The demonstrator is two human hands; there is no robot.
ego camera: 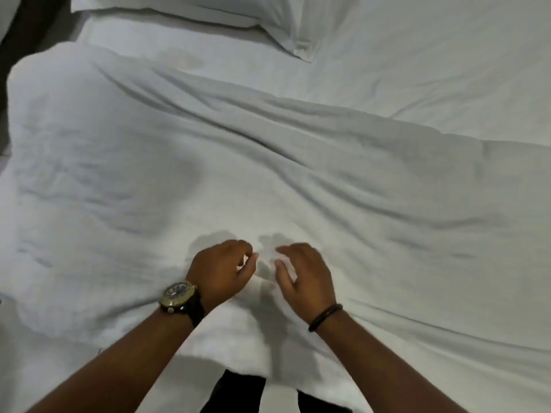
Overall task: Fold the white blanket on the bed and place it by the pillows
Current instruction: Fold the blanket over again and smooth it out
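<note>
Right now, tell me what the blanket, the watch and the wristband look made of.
Blanket: soft matte woven fabric, maybe cotton; it creases deeply.
Watch: shiny gold-toned metal case, dark strap, possibly leather.
Wristband: thin, dark, slightly glossy, likely rubber or leather cord.

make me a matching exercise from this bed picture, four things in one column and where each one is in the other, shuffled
Things:
1. wristwatch
2. black band
3. pillow
4. white blanket

Places:
A. top of the view, at the far end of the bed
B. on the wrist of the left hand
C. spread wrinkled under both hands
D. on the wrist of the right hand

Pairs: 1-B, 2-D, 3-A, 4-C
</note>
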